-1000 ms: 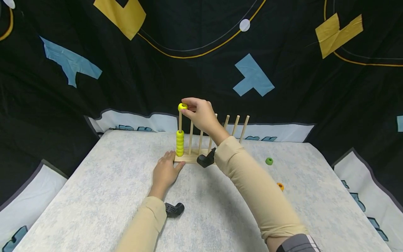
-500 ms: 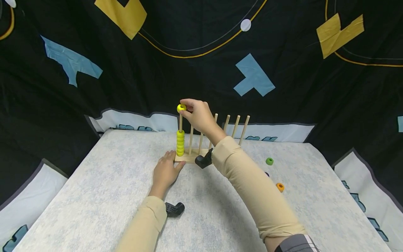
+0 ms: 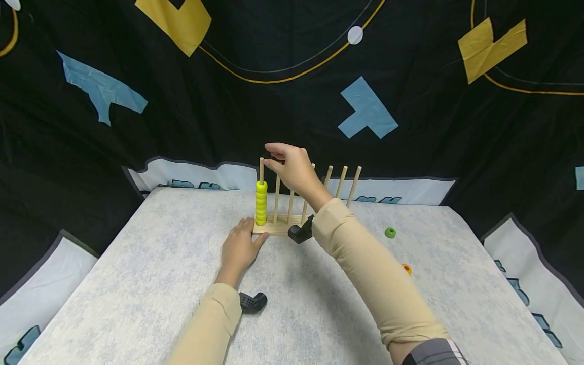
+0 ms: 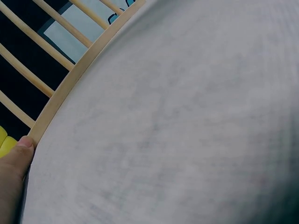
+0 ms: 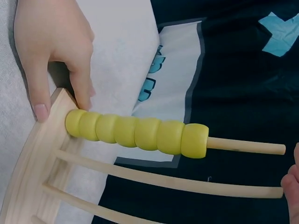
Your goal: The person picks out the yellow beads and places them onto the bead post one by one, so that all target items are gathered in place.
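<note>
A wooden peg abacus (image 3: 283, 226) stands upright on the table, with several bare pegs in a row. Its leftmost peg carries a stack of yellow beads (image 3: 261, 204), and the peg's upper part sticks out bare. My left hand (image 3: 238, 252) holds the left end of the base, thumb along the front edge and fingers round the side. My right hand (image 3: 292, 165) hovers beside the top of that peg, thumb and fingers apart with nothing between them. In the right wrist view the yellow beads (image 5: 135, 132) sit tightly together, with fingertips (image 5: 292, 179) near the peg ends.
To the right of the abacus lie a green bead (image 3: 390, 232) and an orange bead (image 3: 406, 268), the latter partly behind the right sleeve. A black curtain (image 3: 292, 116) hangs behind the table (image 3: 150, 263). Black wrist devices (image 3: 253, 303) are worn on both arms.
The yellow bead that my right hand held at the peg's top has dropped onto the stack, and the fingers have let go. My left hand stays on the base.
</note>
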The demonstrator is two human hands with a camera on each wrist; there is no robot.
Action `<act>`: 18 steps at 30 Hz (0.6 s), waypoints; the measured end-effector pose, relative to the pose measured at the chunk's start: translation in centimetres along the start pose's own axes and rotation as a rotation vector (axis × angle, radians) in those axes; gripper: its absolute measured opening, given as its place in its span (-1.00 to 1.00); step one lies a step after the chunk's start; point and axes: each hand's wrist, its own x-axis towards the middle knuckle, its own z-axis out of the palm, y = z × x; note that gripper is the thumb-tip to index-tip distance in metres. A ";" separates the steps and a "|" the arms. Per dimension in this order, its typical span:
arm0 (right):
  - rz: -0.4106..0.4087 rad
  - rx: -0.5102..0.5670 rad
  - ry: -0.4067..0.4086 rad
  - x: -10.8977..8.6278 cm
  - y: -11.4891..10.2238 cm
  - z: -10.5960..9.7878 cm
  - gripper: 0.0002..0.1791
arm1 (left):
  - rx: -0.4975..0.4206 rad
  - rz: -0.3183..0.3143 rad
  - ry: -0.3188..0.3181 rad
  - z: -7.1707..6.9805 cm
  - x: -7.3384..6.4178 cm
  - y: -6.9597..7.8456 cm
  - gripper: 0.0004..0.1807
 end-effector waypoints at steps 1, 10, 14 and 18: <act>-0.008 0.006 0.005 -0.2 0.1 -0.2 -0.53 | 0.000 0.002 0.001 0.0 0.0 0.0 -0.20; -0.045 0.010 0.003 -2.6 1.2 -1.8 -0.57 | -0.017 0.007 0.008 -0.2 -0.1 0.4 -0.21; -0.053 0.014 -0.019 -4.2 1.9 -2.3 -0.58 | -0.015 0.002 0.005 -0.1 0.0 0.3 -0.21; -0.053 0.070 -0.038 -6.2 2.4 -2.7 -0.58 | -0.006 -0.003 -0.001 0.1 0.0 0.2 -0.21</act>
